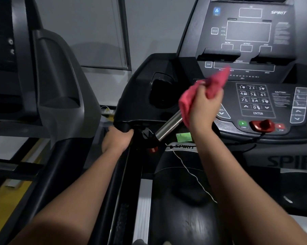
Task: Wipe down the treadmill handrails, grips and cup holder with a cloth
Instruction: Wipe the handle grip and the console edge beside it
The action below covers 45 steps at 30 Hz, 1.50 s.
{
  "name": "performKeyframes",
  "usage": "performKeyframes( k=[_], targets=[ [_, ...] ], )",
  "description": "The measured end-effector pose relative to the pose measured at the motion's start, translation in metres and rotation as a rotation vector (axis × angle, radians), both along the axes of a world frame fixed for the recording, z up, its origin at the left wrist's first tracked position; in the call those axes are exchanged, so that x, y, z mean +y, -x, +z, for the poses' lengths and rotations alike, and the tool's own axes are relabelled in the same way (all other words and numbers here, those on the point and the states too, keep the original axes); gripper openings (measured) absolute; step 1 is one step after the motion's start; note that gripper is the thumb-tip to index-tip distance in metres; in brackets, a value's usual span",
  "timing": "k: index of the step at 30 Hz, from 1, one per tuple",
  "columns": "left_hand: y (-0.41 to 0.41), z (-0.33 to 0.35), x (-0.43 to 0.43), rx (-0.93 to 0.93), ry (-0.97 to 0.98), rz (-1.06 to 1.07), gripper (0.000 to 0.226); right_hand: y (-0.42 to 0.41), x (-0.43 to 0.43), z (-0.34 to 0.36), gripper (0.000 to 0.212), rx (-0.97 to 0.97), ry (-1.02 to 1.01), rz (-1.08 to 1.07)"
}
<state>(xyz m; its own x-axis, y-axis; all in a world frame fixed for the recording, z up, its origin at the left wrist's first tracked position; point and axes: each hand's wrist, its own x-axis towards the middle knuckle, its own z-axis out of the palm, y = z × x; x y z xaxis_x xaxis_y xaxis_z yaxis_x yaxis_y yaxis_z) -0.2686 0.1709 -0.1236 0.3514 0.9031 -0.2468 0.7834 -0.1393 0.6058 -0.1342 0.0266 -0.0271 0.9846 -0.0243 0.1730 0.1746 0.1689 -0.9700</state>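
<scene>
My right hand (203, 106) grips a bunched pink cloth (209, 85) at the upper end of the silver metal grip bar (168, 127), which slants up to the right in front of the console. The cloth covers the top of the bar. My left hand (116, 138) holds the black left handrail (124, 174) where it meets the console's underside. The black cup holder (160, 92) is a dark recess left of the cloth, with nothing seen inside it.
The console keypad (254, 99), green start button (242, 123) and red safety key (262, 125) lie right of my right hand. A white cord (189, 172) trails over the treadmill's black front cover. A second treadmill (48, 85) stands close on the left.
</scene>
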Motion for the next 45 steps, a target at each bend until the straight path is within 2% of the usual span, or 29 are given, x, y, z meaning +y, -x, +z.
performKeyframes(
  k=[2,4,7,10,14,19,23,27,29,32,35,39,41,43,45],
  targets=[
    [0.0,-0.001,0.0,0.001,-0.001,-0.002,0.071,-0.003,0.004,-0.001,0.012,-0.258,0.503,0.077],
    [-0.001,-0.002,0.001,0.003,0.002,-0.004,0.069,-0.003,0.006,-0.009,0.014,-0.545,0.911,0.033],
    [-0.001,-0.002,0.002,0.0,0.01,-0.003,0.066,0.005,0.012,-0.014,0.022,-0.942,1.259,-0.057],
    [0.001,-0.003,0.002,-0.006,-0.01,-0.005,0.065,0.023,0.018,-0.028,0.027,-1.14,1.486,0.078],
    [0.002,-0.005,0.003,-0.036,-0.012,-0.033,0.064,0.048,0.02,-0.056,0.036,-1.278,1.546,0.293],
    [0.002,-0.007,0.006,-0.042,0.009,0.008,0.07,0.062,0.027,-0.083,0.014,-1.437,1.63,0.408],
    [0.004,-0.01,0.009,-0.054,0.009,0.02,0.062,0.07,0.041,-0.092,0.014,-1.456,1.729,0.38],
    [0.005,-0.011,0.01,-0.075,0.044,0.036,0.058,0.08,0.058,-0.109,0.047,-1.27,1.793,0.379],
    [0.006,-0.013,0.01,-0.091,0.056,0.048,0.056,0.085,0.064,-0.114,0.054,-1.141,1.81,0.418],
    [0.007,-0.014,0.01,-0.094,0.044,0.053,0.054,0.086,0.068,-0.116,0.072,-1.118,1.819,0.382],
    [0.006,-0.012,0.008,-0.074,0.031,0.058,0.053,0.083,0.072,-0.119,0.062,-1.167,1.885,0.402],
    [0.006,-0.01,0.006,-0.066,0.011,0.047,0.054,0.084,0.066,-0.11,0.048,-1.195,1.919,0.577],
    [0.006,-0.01,0.007,-0.074,0.006,0.043,0.055,0.087,0.056,-0.091,0.038,-1.275,2.07,0.622],
    [0.007,-0.008,0.006,-0.076,0.012,0.041,0.055,0.08,0.05,-0.088,0.048,-1.438,2.01,0.714],
    [0.008,-0.007,0.007,-0.08,0.022,0.034,0.056,0.078,0.044,-0.073,0.051,-1.332,1.964,0.752]
  ],
)
